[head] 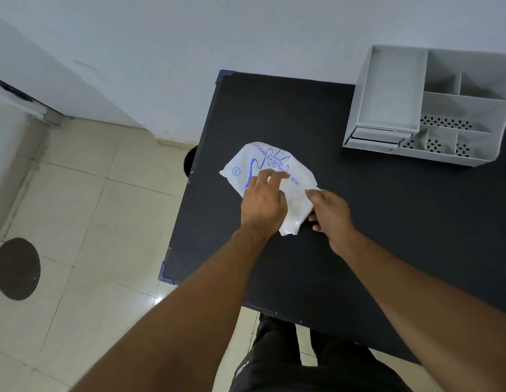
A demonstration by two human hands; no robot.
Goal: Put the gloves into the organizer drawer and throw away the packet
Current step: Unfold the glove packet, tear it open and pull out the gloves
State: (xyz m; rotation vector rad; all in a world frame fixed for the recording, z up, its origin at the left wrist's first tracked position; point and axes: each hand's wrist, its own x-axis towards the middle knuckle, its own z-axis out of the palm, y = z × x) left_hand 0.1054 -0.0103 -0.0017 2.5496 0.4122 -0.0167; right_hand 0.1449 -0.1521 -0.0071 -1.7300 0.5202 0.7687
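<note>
the packet (270, 176), white plastic with blue print of a glove and the words "disposable polyethylene gloves", lies flat on the black table (359, 236), directly under and between the two hands. the left hand (264, 203) rests on top of it with the fingers spread and pressing down, palm down, not closed around anything. the right hand (332, 213) is at the near right edge of the packet, the fingers curled toward the plastic and touching its corner; it seems to pinch the edge, but the fingertips are partly hidden, so i cannot tell if it really grips. the gloves themselves are not visible separately, they may be inside the packet. beyond the right hand, well apart from it and toward the far right corner of the table, stands the grey organizer (433, 108). its open compartments on top look empty, some with perforated bottoms. at its lower left side, the side nearer to the hands, is the small drawer (373, 135), which looks pulled out slightly. beyond the left hand, past the table edge, a dark round object (190, 161) stands on the tiled floor (90, 222).
</note>
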